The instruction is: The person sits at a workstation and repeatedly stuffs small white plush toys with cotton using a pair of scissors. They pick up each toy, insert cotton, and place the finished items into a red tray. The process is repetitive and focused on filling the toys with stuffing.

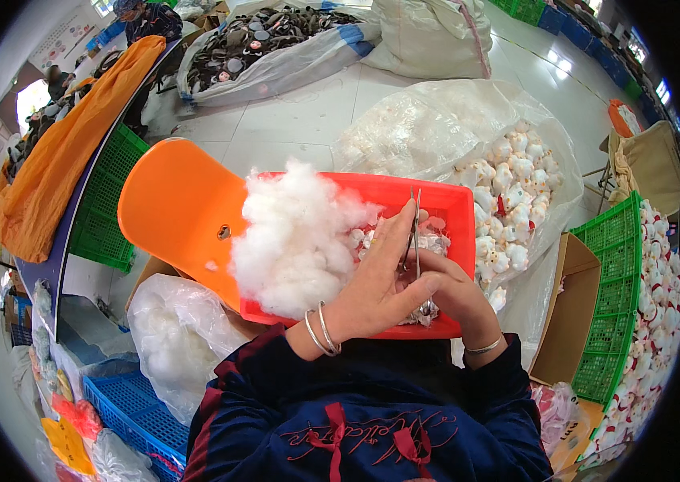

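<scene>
Over the red tray [348, 328], a slim metal forceps-like tool [415, 229] stands with its two thin tips pointing away from me, slightly apart. My right hand [464, 293] is closed round its lower part, fingers curled. My left hand [376, 277] lies along the tool's left side, fingers stretched out and thumb apart, reaching toward my right hand. Whether it touches the tool is hard to tell. A large heap of white fluffy stuffing [296, 241] fills the tray's left side. Small silvery and pinkish pieces [434, 241] lie under and beside my hands, partly hidden.
The tray adjoins an orange chair [179, 209]. At right are a plastic bag of small white stuffed pieces [508, 193], a cardboard box [562, 313] and a green crate [609, 321]. At left stand a bag of stuffing [179, 345] and a blue basket [135, 414]. A person [147, 20] is far left.
</scene>
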The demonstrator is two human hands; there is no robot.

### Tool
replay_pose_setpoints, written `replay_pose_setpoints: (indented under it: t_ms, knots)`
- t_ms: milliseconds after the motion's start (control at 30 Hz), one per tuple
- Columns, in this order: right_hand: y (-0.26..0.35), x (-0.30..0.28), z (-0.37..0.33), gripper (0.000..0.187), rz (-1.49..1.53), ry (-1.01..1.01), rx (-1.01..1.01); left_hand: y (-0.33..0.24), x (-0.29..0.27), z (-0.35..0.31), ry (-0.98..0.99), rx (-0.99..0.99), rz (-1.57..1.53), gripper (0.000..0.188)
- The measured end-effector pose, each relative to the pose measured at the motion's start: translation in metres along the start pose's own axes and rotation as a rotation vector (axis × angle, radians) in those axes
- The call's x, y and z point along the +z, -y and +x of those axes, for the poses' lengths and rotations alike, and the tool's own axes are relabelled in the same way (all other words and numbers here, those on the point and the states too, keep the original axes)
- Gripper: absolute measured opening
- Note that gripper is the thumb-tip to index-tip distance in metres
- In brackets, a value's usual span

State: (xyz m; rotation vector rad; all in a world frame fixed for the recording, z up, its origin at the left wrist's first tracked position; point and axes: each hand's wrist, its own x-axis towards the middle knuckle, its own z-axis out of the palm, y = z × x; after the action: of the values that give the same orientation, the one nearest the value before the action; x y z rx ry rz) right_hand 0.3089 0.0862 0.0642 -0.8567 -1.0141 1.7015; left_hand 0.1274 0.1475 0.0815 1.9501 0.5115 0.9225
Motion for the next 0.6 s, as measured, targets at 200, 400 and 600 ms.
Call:
replay_pose_setpoints:
  t_ms: [200,400,600]
  knots:
    - [0.006,-0.012,-0.014,0.039,-0.148,-0.144,0.048,0.005,-0.04,-0.001,-0.03,-0.1,0.03,0.063]
    - [0.01,-0.025,-0.027,0.043,-0.023,-0.194,0.005,0.078,-0.082,-0.042,0.303,-0.477,0.547,0.045]
    - [0.01,-0.027,-0.023,0.037,-0.072,-0.242,-0.009,0.114,-0.103,-0.068,0.43,-0.605,0.712,0.04]
